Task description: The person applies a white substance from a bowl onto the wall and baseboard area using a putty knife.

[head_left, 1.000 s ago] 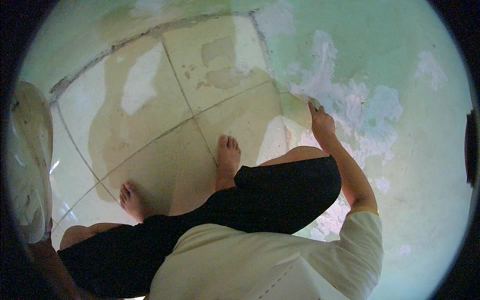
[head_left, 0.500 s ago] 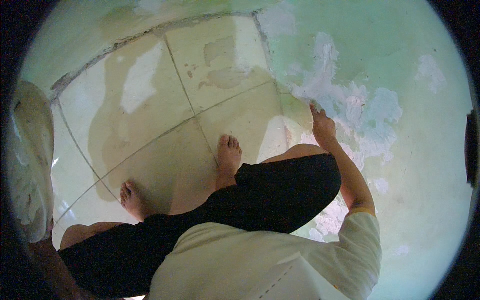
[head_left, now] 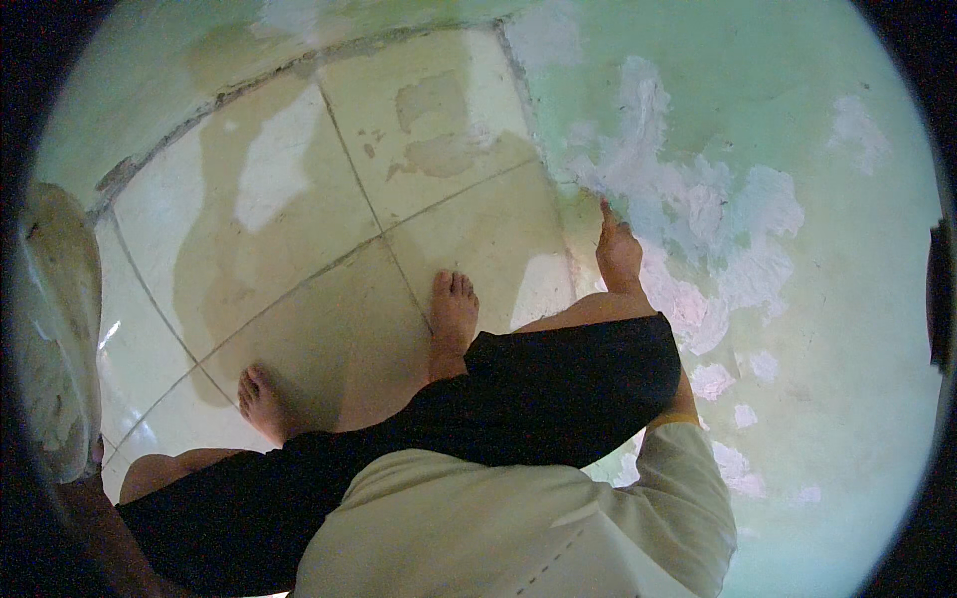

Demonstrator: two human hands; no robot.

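Observation:
My right hand [head_left: 620, 257] reaches to the green wall [head_left: 837, 259] on the right, low down by the floor's edge. One finger stretches along the surface at the rim of a pale, rough patch of filler [head_left: 698, 199]; the other fingers curl in. Whatever they grip is too small and dark to make out. At the far left edge my left hand [head_left: 92, 460], mostly hidden in shadow, holds a large, round-edged board [head_left: 62, 329] smeared with whitish paste. The board is tilted and partly cut off by the dark rim.
Pale floor tiles [head_left: 289, 249] with dark joints lie ahead, bearing my shadow and some worn stains. A rough, dark crack [head_left: 229, 95] runs where floor meets the far wall. My bare feet [head_left: 456, 304] and bent knees in black shorts [head_left: 568, 389] are between my hands.
My right hand has moved slightly left and nearer along the wall's lower edge, its elbow drawn in behind the knee. The board at left has shifted down a little.

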